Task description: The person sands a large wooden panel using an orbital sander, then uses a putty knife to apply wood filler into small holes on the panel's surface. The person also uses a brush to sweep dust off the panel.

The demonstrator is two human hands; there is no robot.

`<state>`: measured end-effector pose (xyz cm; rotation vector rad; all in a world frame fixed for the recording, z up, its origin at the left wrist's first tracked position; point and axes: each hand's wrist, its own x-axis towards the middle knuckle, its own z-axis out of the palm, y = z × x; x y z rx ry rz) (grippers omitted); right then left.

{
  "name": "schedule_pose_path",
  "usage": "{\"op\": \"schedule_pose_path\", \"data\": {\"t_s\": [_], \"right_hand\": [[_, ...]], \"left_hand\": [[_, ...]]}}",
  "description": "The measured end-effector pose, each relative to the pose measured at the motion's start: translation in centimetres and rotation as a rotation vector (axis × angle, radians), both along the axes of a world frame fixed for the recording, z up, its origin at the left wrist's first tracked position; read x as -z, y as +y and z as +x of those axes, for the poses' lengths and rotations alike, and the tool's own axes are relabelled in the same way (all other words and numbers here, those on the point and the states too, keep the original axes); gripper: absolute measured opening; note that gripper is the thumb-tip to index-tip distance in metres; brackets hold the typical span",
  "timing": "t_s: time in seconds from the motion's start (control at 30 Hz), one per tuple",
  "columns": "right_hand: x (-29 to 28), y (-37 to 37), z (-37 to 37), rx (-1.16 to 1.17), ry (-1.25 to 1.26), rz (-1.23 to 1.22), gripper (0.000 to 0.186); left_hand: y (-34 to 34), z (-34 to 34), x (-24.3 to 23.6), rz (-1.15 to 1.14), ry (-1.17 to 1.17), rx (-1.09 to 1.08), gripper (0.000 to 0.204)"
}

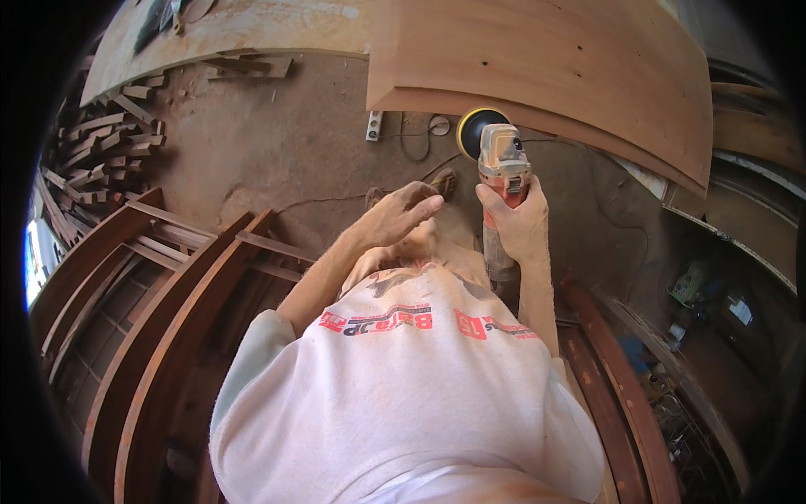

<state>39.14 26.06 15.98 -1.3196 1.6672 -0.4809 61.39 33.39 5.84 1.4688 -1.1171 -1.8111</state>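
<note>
My right hand (522, 220) grips an angle sander (504, 155) by its orange body, the thumb lying across it. The sander's black round pad (475, 134) has a yellow rim and is at the near edge of a large brown wooden panel (537, 50). Whether the pad touches the panel's edge I cannot tell. In front of my belly, my left hand (401, 217) hovers with its thumb stretched out and its fingers loosely bent. Nothing shows in it, and it is apart from the sander.
A white power strip (374, 126) and dark cables lie on the dusty floor (252, 126). Stacked wood offcuts (117, 151) are at the far left. Reddish-brown wooden frames (168, 336) stand close on my left, with more boards (617, 395) on my right.
</note>
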Motion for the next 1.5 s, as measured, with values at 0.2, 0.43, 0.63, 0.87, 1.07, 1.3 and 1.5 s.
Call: {"op": "schedule_pose_path", "data": {"t_s": [0.2, 0.43, 0.63, 0.87, 1.07, 1.3, 1.5], "right_hand": [[1.5, 2.0, 9.3, -0.302, 0.134, -0.074, 0.069], [1.1, 1.5, 10.8, -0.222, 0.236, -0.093, 0.071], [1.7, 1.9, 13.3, -0.345, 0.324, -0.086, 0.071], [1.8, 1.4, 7.7, -0.084, 0.288, -0.168, 0.072], [1.8, 1.6, 8.2, -0.195, 0.304, -0.099, 0.072], [0.6, -0.7, 7.1, -0.303, 0.294, -0.018, 0.068], [2.0, -1.6, -6.1, 0.041, 0.267, -0.164, 0.071]], "left_hand": [[0.1, 1.0, -3.7, -0.166, 0.427, -0.148, 0.064], [-1.7, -0.4, -1.6, -0.148, 0.648, -0.279, 0.046], [-0.5, 2.0, -0.4, -0.182, 0.751, -0.341, 0.042], [-3.7, -2.9, -1.1, -0.214, 0.696, -0.128, 0.039], [-2.4, -2.5, 0.0, -0.191, 0.703, -0.201, 0.044], [-3.5, -3.6, -3.0, -0.171, 0.618, -0.337, 0.036], [-9.0, -15.2, -3.0, -0.249, 0.621, 0.049, 0.043]]}}
